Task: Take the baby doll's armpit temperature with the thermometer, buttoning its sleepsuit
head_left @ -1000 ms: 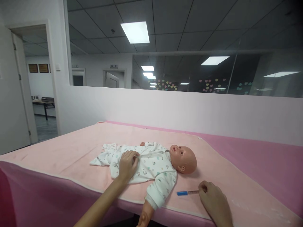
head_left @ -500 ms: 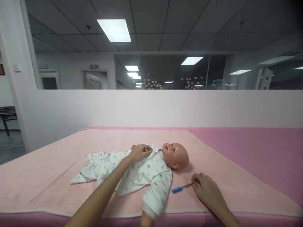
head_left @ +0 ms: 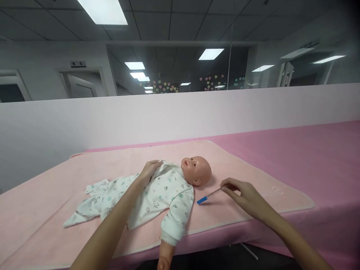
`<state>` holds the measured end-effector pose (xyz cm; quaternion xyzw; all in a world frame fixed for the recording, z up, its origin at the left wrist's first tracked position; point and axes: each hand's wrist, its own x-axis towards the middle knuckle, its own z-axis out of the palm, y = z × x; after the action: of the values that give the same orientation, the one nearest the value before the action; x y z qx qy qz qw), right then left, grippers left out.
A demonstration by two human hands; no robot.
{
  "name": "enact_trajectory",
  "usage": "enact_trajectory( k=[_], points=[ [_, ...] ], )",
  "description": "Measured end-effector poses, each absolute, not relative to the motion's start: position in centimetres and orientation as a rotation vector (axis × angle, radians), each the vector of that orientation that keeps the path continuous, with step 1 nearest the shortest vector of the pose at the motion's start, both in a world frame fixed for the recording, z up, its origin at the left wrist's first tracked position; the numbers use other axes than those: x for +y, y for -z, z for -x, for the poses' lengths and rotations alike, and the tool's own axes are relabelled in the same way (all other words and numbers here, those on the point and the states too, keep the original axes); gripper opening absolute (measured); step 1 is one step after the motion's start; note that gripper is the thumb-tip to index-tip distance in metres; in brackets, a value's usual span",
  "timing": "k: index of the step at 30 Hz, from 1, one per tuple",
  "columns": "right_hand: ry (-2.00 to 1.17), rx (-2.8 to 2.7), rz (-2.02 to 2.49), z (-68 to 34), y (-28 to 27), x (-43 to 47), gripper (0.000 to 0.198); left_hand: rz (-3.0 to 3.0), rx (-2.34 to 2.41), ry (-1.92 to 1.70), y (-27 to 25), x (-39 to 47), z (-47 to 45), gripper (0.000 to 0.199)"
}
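A baby doll lies on its back on a peach blanket, its head to the right. It wears a white printed shirt and matching trousers. My left hand is at the far side of the doll's chest, its fingers closed on the shirt's front edge, which is lifted there. Between the thumb and fingertips of my right hand is a slim thermometer with a blue end. That end points down and left, just above the blanket beside the doll's head and shoulder.
Under the blanket, a pink cover spreads over the table to the right. A low white wall runs along the far side, with glass above it. One bare doll arm hangs over the near edge.
My right hand has lifted the thermometer off the blanket. My left hand has drawn the shirt front slightly away from the neck. The camera view has turned right and tilted down.
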<state>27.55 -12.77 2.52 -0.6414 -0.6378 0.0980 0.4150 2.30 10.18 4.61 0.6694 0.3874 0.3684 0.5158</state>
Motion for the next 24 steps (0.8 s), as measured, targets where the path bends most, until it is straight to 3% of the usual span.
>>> enact_trajectory(
  k=[4, 9, 24],
  points=[
    [-0.223, -1.464, 1.422, -26.4, -5.9, -11.2, 0.020, -1.144, 0.815, -0.816, -3.8, 11.5, -1.7, 0.025],
    [-0.137, -1.386, 1.271, -23.6, -8.4, -6.6, 0.016, -1.012, 0.714, -0.847, -3.7, 11.1, -1.3, 0.021],
    [0.324, -2.107, 1.885, -15.6, -6.9, 3.6, 0.027, -1.082, 0.583, -0.960, -3.2, 10.0, -0.7, 0.019]
  ],
)
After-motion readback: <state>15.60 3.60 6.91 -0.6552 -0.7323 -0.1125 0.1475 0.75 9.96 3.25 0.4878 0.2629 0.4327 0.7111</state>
